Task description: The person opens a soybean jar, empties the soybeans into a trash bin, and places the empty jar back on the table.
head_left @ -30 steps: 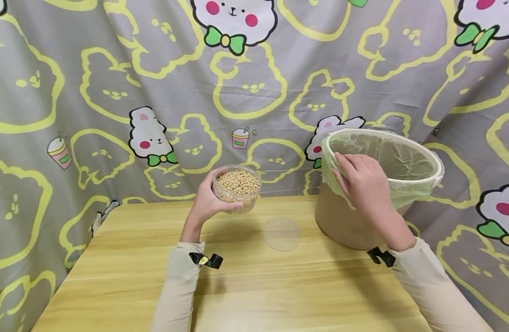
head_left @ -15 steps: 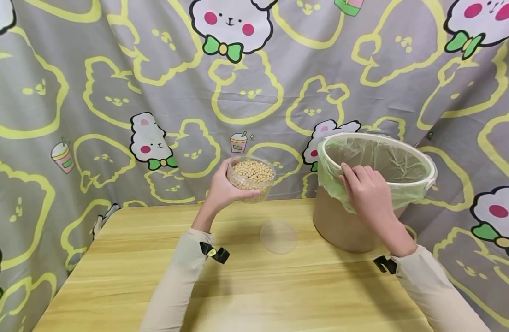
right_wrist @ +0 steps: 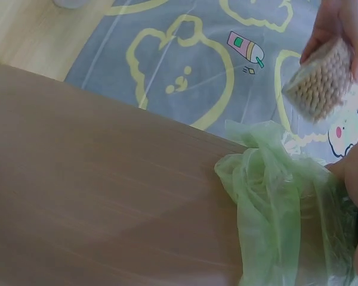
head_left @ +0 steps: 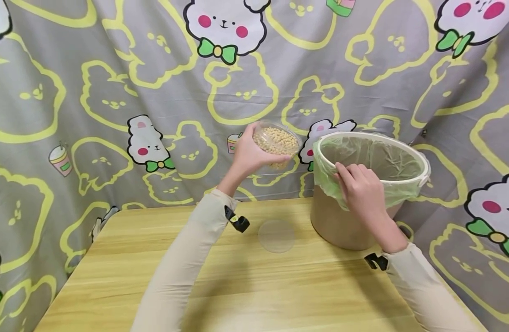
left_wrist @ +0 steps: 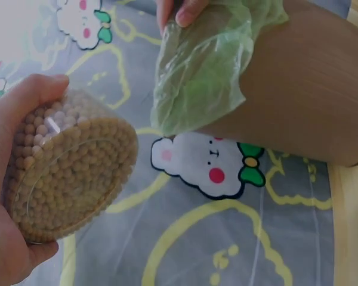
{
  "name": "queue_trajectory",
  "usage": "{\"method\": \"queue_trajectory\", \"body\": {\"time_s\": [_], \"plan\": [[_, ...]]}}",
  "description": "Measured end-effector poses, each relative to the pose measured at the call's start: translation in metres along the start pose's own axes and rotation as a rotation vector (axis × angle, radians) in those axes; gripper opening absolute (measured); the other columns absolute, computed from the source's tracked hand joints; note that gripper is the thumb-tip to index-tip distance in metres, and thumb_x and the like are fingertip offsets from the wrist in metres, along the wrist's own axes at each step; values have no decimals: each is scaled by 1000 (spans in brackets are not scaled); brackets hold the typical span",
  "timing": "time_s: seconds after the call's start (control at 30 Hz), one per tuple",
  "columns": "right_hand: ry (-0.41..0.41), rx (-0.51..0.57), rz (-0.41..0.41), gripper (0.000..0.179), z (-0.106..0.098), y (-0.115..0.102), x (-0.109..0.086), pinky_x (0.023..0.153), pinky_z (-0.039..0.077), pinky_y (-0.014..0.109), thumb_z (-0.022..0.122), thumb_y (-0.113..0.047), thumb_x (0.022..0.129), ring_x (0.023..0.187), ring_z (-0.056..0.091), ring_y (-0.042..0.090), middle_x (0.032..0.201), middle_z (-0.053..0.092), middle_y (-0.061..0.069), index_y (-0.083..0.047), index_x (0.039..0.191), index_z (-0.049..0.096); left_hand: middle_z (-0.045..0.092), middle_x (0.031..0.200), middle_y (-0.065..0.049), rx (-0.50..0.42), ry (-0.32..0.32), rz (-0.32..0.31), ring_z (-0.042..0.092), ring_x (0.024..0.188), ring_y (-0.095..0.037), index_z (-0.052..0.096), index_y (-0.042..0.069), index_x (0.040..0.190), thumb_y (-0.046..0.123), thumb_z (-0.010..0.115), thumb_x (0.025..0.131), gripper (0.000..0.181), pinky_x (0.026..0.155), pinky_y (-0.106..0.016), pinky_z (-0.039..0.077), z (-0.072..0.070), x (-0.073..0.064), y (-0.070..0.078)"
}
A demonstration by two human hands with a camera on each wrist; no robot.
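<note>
My left hand grips a clear round plastic tub of pale dried soybeans. The tub is raised above the table and tilted to the right, its open mouth towards the bin; its base shows in the left wrist view. A brown trash bin stands at the right, with a thin green bag folded over its pale rim. On the bin's near left rim, my right hand holds the rim and bag with curled fingers. The tub hangs left of the bin, apart from it.
A clear round lid lies flat on the wooden table, left of the bin. Behind the table hangs a grey patterned curtain, close to the tub and the bin.
My left hand has lifted the tub up and to the right, nearer the bin, and tipped it further. The right hand has stayed at the bin's rim.
</note>
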State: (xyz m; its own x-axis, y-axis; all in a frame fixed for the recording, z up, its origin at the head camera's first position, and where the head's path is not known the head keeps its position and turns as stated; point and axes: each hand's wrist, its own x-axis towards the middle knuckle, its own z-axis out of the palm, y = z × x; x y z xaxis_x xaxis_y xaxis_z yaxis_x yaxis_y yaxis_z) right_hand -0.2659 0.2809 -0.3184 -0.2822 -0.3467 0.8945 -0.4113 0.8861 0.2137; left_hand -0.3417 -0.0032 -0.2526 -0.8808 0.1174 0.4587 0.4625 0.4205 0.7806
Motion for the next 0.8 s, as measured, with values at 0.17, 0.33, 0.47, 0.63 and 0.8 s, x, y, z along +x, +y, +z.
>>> {"method": "queue_trajectory", "body": {"time_s": [0.17, 0.33, 0.47, 0.63, 0.8], "plan": [[10, 13, 5, 23, 0, -1, 0, 57, 44, 46, 69, -6, 94, 69, 57, 38, 80, 63, 18, 5, 113, 72, 49, 151, 0, 64, -1, -20, 53, 131, -22, 37, 24, 156, 57, 97, 51, 126, 102, -45, 52, 16, 13, 13], [38, 38, 24, 23, 1, -1, 0, 57, 43, 48, 71, -5, 91, 69, 56, 38, 79, 63, 18, 4, 113, 73, 54, 144, -1, 125, -4, 4, 55, 126, -22, 40, 23, 153, 57, 97, 50, 122, 100, -44, 53, 34, 23, 22], [45, 39, 27, 23, 2, -1, 0, 57, 43, 47, 71, -5, 91, 69, 56, 37, 79, 62, 17, 3, 112, 73, 53, 145, -2, 183, -24, 37, 55, 127, -23, 36, 22, 156, 58, 96, 51, 126, 101, -43, 52, 46, 29, 30], [43, 40, 23, 23, 3, -1, 0, 56, 42, 46, 71, -4, 91, 68, 56, 37, 78, 62, 16, 4, 112, 73, 53, 144, -3, 289, -33, 87, 55, 125, -21, 36, 22, 156, 55, 96, 51, 125, 99, -41, 53, 59, 36, 41], [40, 42, 20, 23, 3, -1, 0, 56, 42, 46, 71, -3, 90, 69, 56, 36, 78, 62, 16, 4, 112, 73, 48, 151, -4, 423, -48, 141, 50, 134, -22, 35, 21, 156, 55, 95, 55, 122, 100, -42, 54, 68, 40, 52]]}}
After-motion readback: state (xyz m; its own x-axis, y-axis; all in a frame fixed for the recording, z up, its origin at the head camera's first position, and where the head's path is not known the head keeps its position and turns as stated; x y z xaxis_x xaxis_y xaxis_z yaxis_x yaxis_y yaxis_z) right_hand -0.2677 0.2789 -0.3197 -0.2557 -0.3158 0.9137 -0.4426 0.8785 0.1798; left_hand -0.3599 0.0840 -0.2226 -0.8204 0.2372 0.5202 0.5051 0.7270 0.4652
